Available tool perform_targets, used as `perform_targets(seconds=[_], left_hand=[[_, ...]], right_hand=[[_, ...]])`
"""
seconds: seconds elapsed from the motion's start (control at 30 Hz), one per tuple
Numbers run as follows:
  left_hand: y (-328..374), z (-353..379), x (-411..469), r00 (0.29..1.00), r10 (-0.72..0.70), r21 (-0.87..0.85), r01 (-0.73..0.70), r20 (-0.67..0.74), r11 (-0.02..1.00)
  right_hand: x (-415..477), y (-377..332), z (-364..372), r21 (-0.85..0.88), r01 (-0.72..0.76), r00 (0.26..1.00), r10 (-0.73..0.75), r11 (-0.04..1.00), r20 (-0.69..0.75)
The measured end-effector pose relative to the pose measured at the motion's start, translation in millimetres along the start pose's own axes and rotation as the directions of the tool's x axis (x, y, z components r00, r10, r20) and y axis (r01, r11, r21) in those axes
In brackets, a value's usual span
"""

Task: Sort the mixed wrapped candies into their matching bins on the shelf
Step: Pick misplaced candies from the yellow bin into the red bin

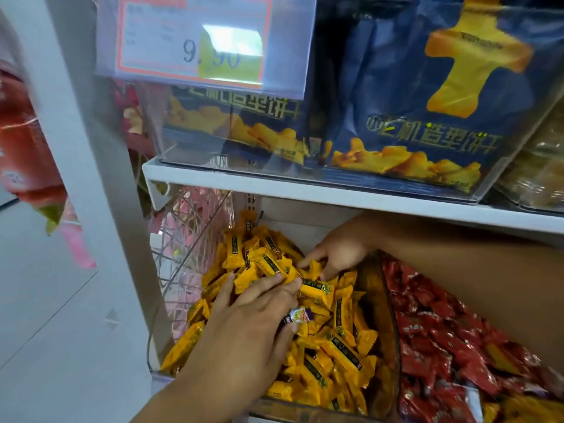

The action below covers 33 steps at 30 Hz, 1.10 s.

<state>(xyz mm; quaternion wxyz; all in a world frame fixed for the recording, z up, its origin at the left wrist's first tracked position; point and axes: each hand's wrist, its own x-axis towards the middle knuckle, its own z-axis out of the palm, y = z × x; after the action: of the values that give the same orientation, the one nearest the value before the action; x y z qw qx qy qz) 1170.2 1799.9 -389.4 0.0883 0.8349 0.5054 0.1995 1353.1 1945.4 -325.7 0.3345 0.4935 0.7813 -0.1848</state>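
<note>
A clear bin [392, 325] on the lower shelf is heaped with yellow wrapped candies [338, 340]. My left hand [256, 319] lies on the heap with its fingers stretched forward, and its thumb pins a small white and purple candy [297, 316] against the palm. My right hand [338, 254] reaches in from the right under the upper shelf, its fingers curled into the yellow candies at the back of the heap. Whether it holds one I cannot tell. To the right, a second bin holds red wrapped candies [451, 340].
The white upper shelf [305, 186] hangs low over the bins and carries a clear box of dark blue snack bags [396, 117] with a 9.90 price tag [195, 41]. A white upright post [91, 148] stands left. A wire basket [189, 239] sits behind the yellow bin.
</note>
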Motion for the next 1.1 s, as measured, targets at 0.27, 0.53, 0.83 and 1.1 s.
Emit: perform_targets(seconds=[0.27,0.53,0.83,1.1], left_hand=[[-4.6,8.7,-1.7,0.992,0.041,0.022,-0.039,-0.122,0.999],[-5.8,10.5,-0.6,0.99,0.041,0.022,-0.039,-0.136,0.999],[-2.4,6.9,-1.3,0.998,0.008,0.025,-0.007,-0.067,1.0],[2.1,0.2,-1.7,0.999,-0.031,0.016,0.031,0.007,0.999]], right_hand=[[-15.5,15.7,-24.3,0.096,0.09,0.995,-0.086,0.991,-0.043],[26.3,-15.8,-10.0,0.219,0.032,0.995,-0.011,0.975,-0.099],[41.2,-13.3,-4.9,0.559,0.069,0.993,-0.109,0.826,0.039],[24.9,-3.6,-5.9,0.58,0.088,0.991,-0.01,0.81,-0.136]])
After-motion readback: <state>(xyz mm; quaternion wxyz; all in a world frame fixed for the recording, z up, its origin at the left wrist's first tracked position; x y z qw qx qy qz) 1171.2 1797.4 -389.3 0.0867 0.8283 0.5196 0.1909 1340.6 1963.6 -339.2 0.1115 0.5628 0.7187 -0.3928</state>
